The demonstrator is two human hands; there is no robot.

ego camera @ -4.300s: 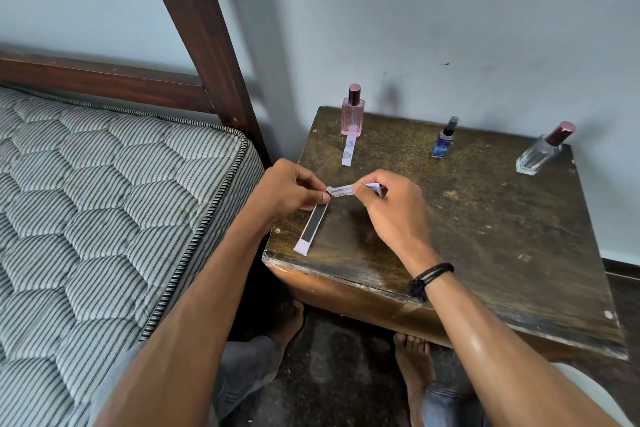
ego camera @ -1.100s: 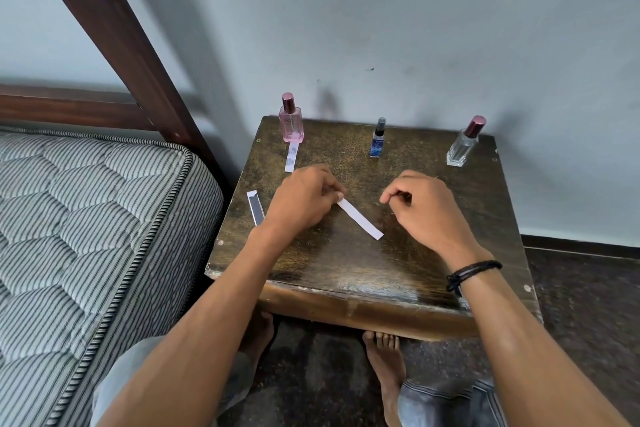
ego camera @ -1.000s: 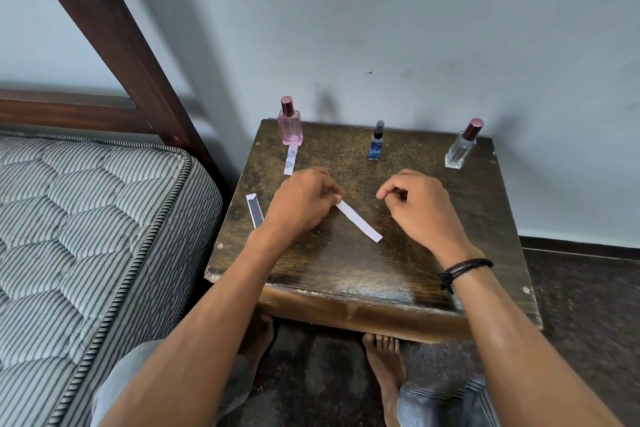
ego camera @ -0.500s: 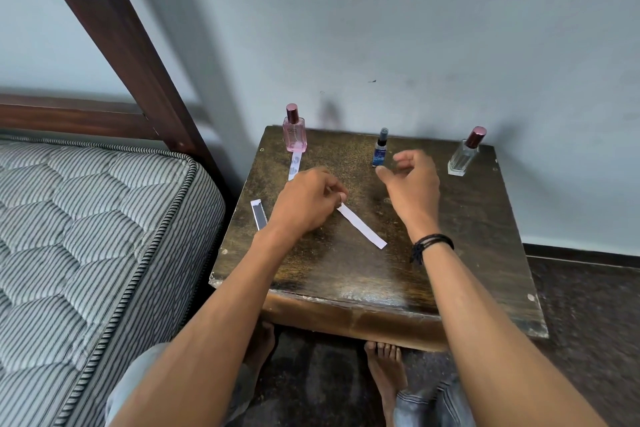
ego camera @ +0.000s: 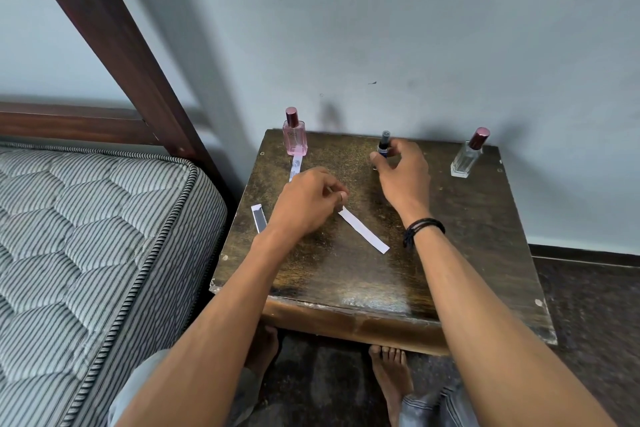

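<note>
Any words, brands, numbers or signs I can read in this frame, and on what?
No text is legible here.
pink perfume bottle: small mark on its front, too blurred to read.
printed paper strip in front of it: faint print, too small to read.
small blue bottle: label too small to read.
white paper strip pinched by the left hand: visible side blank.
</note>
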